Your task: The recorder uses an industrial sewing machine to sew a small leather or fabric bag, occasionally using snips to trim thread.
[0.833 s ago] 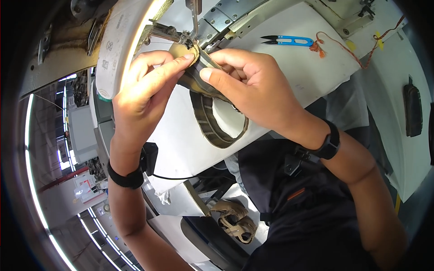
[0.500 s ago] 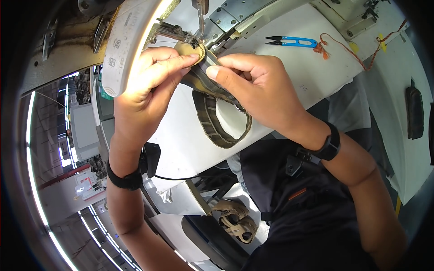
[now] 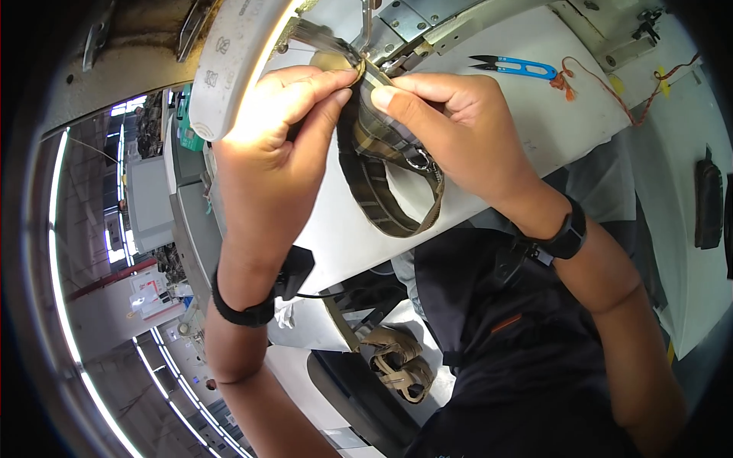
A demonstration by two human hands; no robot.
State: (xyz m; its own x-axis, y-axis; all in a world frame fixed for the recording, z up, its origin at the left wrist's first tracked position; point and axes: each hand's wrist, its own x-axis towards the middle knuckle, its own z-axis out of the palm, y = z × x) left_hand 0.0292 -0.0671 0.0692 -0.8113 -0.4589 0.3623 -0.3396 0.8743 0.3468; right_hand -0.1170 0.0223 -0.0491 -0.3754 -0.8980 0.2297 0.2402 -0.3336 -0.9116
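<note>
Near the metal plate [image 3: 403, 20]: left hand [image 3: 279, 141] pinches olive fabric [image 3: 374, 133]
Right hand [image 3: 467, 133]: thumb and fingers closed on it too
White surface [image 3: 328, 244]: blue snips [image 3: 541, 70]

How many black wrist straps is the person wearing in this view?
2. One curved black wrist strap circles the wrist of the left hand; a second black wrist strap circles the wrist of the right hand. Both wrists are in view.

Striped fabric [image 3: 378, 131] partly hidden by the hands [image 3: 469, 133], white housing [image 3: 229, 65] cut off at the top edge
</note>
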